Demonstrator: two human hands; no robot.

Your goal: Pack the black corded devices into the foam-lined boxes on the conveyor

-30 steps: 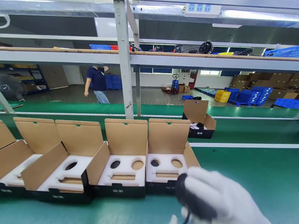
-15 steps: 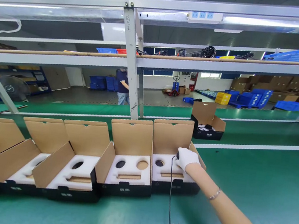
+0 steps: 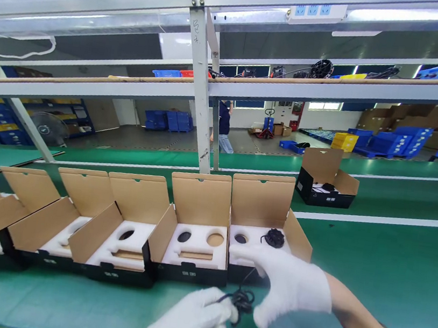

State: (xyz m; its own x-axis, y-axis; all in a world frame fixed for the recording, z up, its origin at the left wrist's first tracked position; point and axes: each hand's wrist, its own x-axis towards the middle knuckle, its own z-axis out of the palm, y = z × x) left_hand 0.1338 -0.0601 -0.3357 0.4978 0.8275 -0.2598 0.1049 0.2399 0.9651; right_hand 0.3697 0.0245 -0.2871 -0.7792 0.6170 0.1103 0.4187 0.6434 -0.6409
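In a white glove, my left hand (image 3: 193,318) pinches a small bundled black cable (image 3: 241,300) low over the bench. My gloved right hand (image 3: 292,283) is held just right of the bundle, thumb and fingers spread in a wide curve. Behind it stands an open cardboard box (image 3: 262,200) with a white foam insert (image 3: 256,233). A round, ridged black piece (image 3: 275,238) with a short lead sits at the foam's right side. At the left is a dark round hole (image 3: 241,239). My right hand covers the insert's front part.
More open boxes (image 3: 200,199) with foam inserts line up to the left. Another open box (image 3: 326,198) holding black items stands farther back on the green bench (image 3: 383,274). A metal frame post (image 3: 201,85) rises behind the row. Beyond it a person (image 3: 224,124) stands.
My right hand has drawn back from the box toward me, leaving the round black piece in the foam. My left hand has risen into view with the cable bundle. The view has shifted slightly.
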